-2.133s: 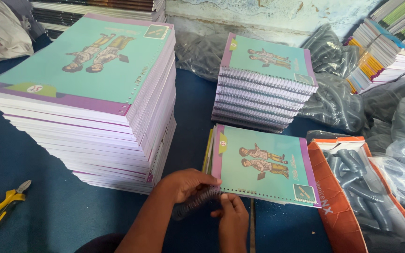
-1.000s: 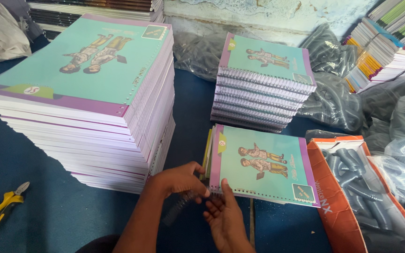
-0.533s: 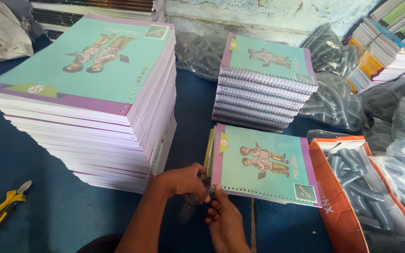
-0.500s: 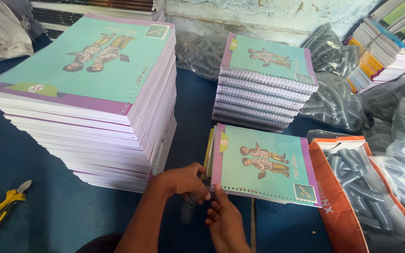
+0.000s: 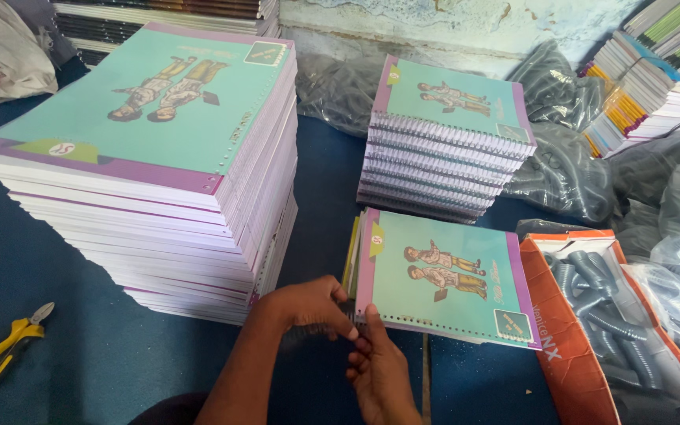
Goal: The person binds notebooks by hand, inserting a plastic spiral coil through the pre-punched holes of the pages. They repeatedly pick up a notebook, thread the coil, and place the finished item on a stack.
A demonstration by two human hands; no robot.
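hands: left hand (image 5: 308, 305); right hand (image 5: 378, 370) | both seemingly pinch notebook (image 5: 441, 275) near corner

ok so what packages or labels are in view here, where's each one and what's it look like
Open carton: lower right, orange with white flaps, holding grey coils.
Clear plastic bags: behind and right of the bound stack, full of grey coils.
White sack: top left corner, crumpled.
Cover label: small green rectangle on the teal notebook by the left hand and right hand.
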